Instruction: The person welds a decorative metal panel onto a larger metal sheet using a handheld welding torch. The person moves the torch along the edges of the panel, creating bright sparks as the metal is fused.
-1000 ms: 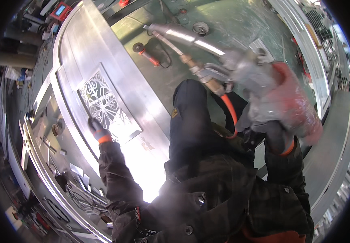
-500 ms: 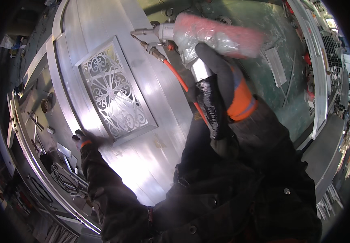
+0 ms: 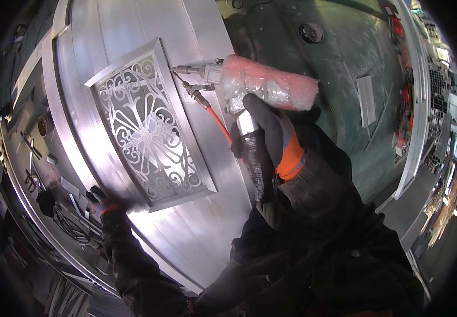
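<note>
My right hand [image 3: 271, 132], in a dark glove with an orange cuff, is wrapped round the black-taped handle of a welding gun [image 3: 207, 73]. The gun's body is covered by a pink, fluffy sleeve under clear plastic. An orange hose [image 3: 219, 126] runs to a thin feed tip beside its nozzle, which is over the upper right edge of the scrollwork panel's frame; contact cannot be told. My gloved left hand [image 3: 100, 201] rests at the left edge of a silvery metal door [image 3: 202, 224], fingers apart. The scrollwork panel [image 3: 152, 129] is set in that door.
Right of the door lies a green surface [image 3: 334, 137] with a pale ribbed strip [image 3: 366, 100] and a round dark piece [image 3: 311, 33]. Cables [image 3: 70, 224] and small metal parts lie to the left. Long metal rails border both sides.
The door and panel now show further left and lower in the picture. My right hand and the gun are lower and further left, with the nozzle nearer the panel frame. My left hand stays by the edge.
</note>
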Motion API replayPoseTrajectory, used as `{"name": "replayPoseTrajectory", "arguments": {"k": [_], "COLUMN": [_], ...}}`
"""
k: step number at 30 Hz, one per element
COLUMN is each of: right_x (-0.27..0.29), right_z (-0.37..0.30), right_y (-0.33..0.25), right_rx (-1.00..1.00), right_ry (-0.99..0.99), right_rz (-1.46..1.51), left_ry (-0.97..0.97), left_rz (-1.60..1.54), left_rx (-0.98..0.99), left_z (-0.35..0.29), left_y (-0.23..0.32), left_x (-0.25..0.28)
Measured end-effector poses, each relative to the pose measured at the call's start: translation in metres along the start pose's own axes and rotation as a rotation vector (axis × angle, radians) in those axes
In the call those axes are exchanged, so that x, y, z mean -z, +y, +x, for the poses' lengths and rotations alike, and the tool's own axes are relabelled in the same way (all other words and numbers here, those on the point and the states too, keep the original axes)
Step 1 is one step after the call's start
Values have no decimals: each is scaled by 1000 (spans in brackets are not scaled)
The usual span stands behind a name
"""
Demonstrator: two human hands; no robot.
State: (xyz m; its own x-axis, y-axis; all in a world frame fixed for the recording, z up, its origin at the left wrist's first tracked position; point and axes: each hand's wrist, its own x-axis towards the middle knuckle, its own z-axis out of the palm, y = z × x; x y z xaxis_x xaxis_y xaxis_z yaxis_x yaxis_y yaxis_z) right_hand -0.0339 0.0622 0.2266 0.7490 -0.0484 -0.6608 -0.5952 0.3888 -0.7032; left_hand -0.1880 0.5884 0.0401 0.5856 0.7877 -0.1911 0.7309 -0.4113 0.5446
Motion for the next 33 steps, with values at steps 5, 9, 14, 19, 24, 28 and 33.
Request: {"name": "replayPoseTrajectory", "arguments": {"k": [5,9,14,19,24,28,33], "right_x": [0,9,2,-3,7,4,-6], "right_z": [14,22,25,24,31,28,34], "right_y": [1,10,0,1,10,5,-6], "right_rx": [-104,107,-133,-15,-46,53,-41], "right_ry": [-8,-52,-34,-38,-166,-127,-207], "right_rz": [148,20,137,-13,113,-52,-61], "left_ry": [15,7,-4,33,26,-10,46], "left_rz": [-217,-2,-15,8,35,-2,-7], "left_rx": [-2,27,39,13,12,46,19], "left_z": [12,12,10,8,9,-9,1], "left_y": [-22,-24,-23,-18,-17,11,-1], "left_x": [9,4,12,10,18,1,24]}}
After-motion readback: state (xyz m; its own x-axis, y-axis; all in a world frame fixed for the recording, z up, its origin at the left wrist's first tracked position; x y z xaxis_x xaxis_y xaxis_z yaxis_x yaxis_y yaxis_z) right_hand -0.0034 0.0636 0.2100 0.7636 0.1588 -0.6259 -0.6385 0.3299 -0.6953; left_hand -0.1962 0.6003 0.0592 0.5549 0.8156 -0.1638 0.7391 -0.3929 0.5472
